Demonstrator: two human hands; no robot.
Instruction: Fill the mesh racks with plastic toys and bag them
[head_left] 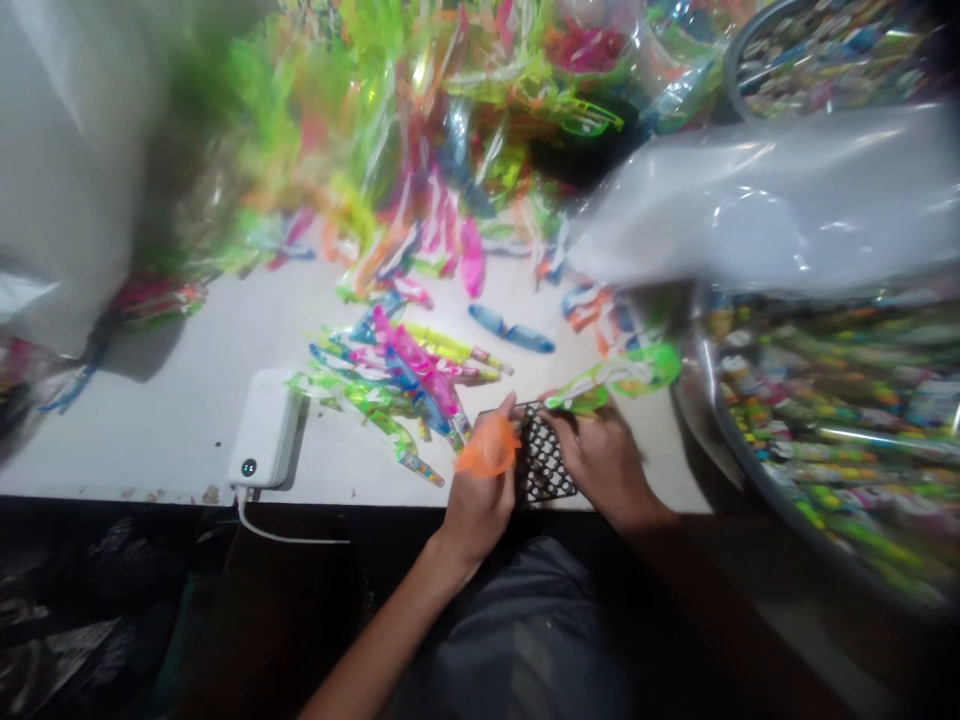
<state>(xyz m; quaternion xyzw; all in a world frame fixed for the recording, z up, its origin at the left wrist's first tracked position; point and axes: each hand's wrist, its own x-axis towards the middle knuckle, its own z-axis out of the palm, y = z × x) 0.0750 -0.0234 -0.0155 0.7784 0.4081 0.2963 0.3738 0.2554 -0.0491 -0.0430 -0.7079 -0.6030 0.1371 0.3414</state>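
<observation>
My left hand (pixel 480 505) is closed at the table's front edge, with a translucent orange plastic piece (pixel 489 447) at its fingers. Facing it, my right hand (pixel 604 460) pinches one end of a bright green, glasses-shaped plastic piece (pixel 637 372), which sticks out to the right. Between both hands lies a black tray with rows of round holes (pixel 544 455); fingers of each hand touch its sides. Just left of my hands is a pile of pink, blue, yellow and green plastic pieces (pixel 409 365), some with patterned tubes attached. Blur hides the finer details.
A blue plastic piece (pixel 511 328) lies beyond the tray. A white power bank (pixel 262 430) with a cable stands left. Bagged colourful pieces (pixel 420 90) heap at the back. At right, a large round tub (pixel 709 370) holds many small tubes, beneath a clear plastic bag (pixel 780 200).
</observation>
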